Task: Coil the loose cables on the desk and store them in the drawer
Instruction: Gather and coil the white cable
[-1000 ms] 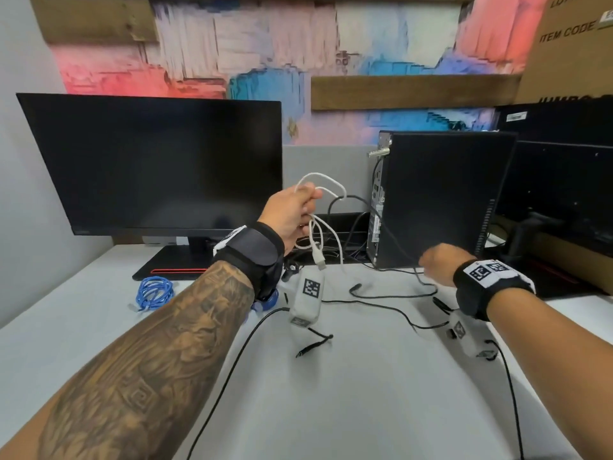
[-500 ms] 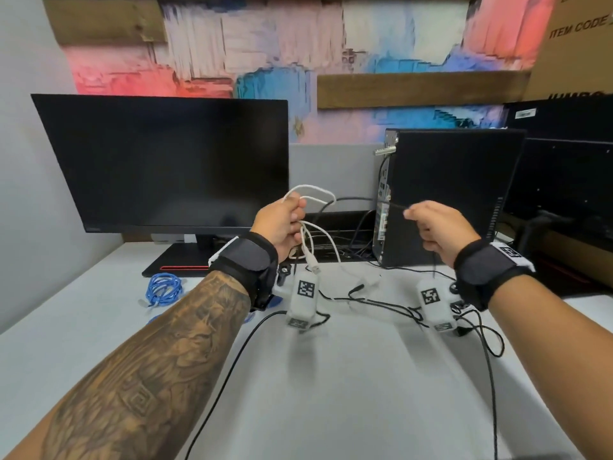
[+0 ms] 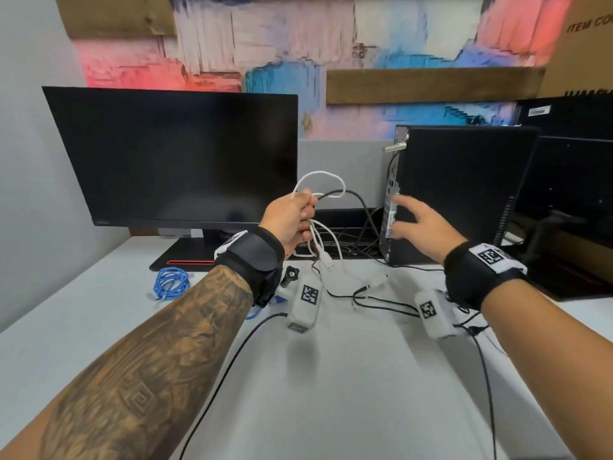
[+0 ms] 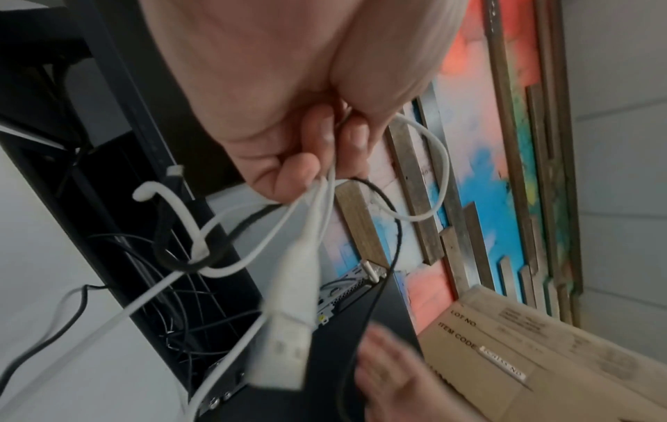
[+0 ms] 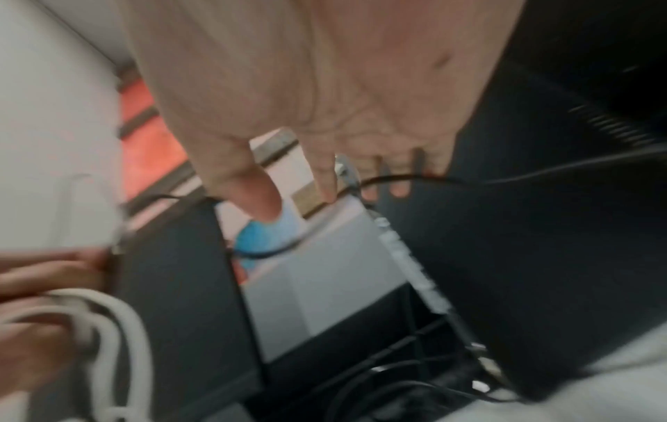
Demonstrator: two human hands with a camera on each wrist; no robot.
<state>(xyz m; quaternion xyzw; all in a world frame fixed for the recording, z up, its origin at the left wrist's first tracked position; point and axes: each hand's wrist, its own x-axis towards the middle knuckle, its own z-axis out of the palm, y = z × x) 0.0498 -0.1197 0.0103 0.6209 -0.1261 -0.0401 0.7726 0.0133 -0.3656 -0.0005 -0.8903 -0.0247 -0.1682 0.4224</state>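
Observation:
My left hand (image 3: 306, 210) is raised above the desk and grips a bundle of white cable (image 3: 320, 180) loops. A white USB plug (image 3: 326, 260) dangles below it. A thin black cable (image 3: 360, 199) also runs out of that fist, arcs right and drops behind the desk. The left wrist view shows the fingers (image 4: 325, 154) curled round the white cable (image 4: 436, 171) and the plug (image 4: 285, 351). My right hand (image 3: 403, 217) hovers, blurred, in front of the PC tower with fingers spread. In the right wrist view the black cable (image 5: 397, 178) crosses its straight fingertips (image 5: 325, 194).
A coiled blue cable (image 3: 170, 282) lies on the white desk (image 3: 331, 393) by the monitor (image 3: 172, 154) stand. More black cable (image 3: 374, 300) lies loose mid-desk. The PC tower (image 3: 464, 194) stands at the right, with a second monitor (image 3: 570, 180) and cardboard box (image 3: 583, 44) beyond. No drawer is in view.
My right hand lifted the black cable off the desk and brought it up toward the left hand. It has now opened its fingers, and the left hand holds the black cable with the white one.

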